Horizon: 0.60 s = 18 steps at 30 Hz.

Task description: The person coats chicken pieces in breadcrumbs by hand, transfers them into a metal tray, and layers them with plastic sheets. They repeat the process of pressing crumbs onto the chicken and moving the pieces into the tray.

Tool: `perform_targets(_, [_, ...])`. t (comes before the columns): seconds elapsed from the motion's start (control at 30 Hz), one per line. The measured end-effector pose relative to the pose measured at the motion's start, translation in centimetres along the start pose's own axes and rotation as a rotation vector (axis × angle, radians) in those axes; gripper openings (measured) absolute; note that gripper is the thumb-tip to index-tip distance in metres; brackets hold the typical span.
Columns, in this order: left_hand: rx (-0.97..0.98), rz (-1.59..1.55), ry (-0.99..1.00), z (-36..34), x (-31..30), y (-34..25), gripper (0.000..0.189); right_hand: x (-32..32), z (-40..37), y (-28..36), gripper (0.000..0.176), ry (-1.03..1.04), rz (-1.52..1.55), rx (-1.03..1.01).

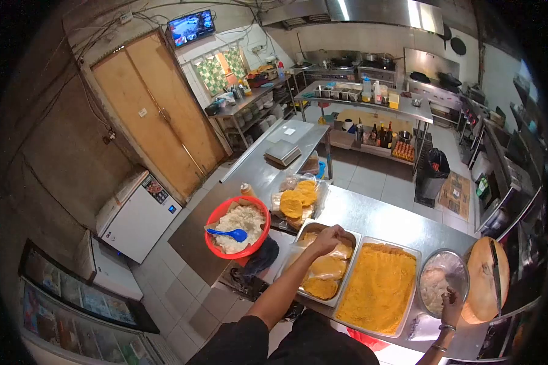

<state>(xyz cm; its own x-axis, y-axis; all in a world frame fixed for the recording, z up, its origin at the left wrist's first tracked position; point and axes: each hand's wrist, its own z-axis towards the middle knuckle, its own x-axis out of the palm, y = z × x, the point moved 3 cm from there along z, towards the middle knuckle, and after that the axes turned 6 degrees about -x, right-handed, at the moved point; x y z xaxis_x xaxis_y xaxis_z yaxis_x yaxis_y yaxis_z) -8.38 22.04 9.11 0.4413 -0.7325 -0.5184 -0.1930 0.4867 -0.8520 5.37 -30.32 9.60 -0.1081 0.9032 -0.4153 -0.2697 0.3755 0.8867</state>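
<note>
My left hand (327, 240) is closed, fingers curled, over a metal tray (354, 258) of flat orange-coated pieces (327, 267) layered with clear plastic. Whatever its fingers hold is hidden. Beside that tray stands a second tray (416, 280), filled with orange-yellow breading (377, 286). At the right, my right hand (451, 306) reaches over the near rim of a round bowl (422, 277) holding pale, wet pieces (435, 281) that look like raw meat. Its fingers are bent together at the pieces, and what is between them cannot be made out.
A red basin (208, 219) of whitish crumbs with a blue scoop (228, 233) stands at the left. Coated pieces in plastic (298, 201) lie behind the trays. A knife (496, 274) rests on a round wooden board (481, 280) at right. A flat scale (283, 153) sits farther back.
</note>
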Motion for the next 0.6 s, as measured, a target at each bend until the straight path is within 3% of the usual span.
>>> perform_targets(0.1, [-0.001, -0.109, 0.097, -0.2, 0.1, 0.8, 0.027, -1.1, -0.1, -1.1, 0.03, 0.021, 0.0, 0.065])
perform_targets(0.17, [0.008, 0.149, 0.259, 0.2, -0.2, 2.5, 0.035, -1.3, -0.1, -1.4, 0.03, 0.013, 0.004, 0.09])
perform_targets(0.27, [0.106, 0.304, 0.298, 0.8, -0.3, 5.1, 0.033, -1.6, -0.4, -1.1, 0.028, -0.018, -0.08, 0.09])
perform_targets(0.43, [-0.014, 0.442, 0.278, 2.4, -1.0, 7.0, 0.026, -0.4, -0.5, -3.3, 0.03, -0.049, -0.014, 0.128])
perform_targets(0.53, [0.006, 0.369, 0.264, 3.0, -2.0, 7.2, 0.017, 1.2, -0.7, -0.5, 0.028, -0.086, -0.015, 0.087])
perform_targets(0.6, [0.06, 0.452, 0.094, 3.0, -3.1, 5.4, 0.015, 1.9, -0.3, 0.0, 0.028, -0.075, 0.001, 0.101])
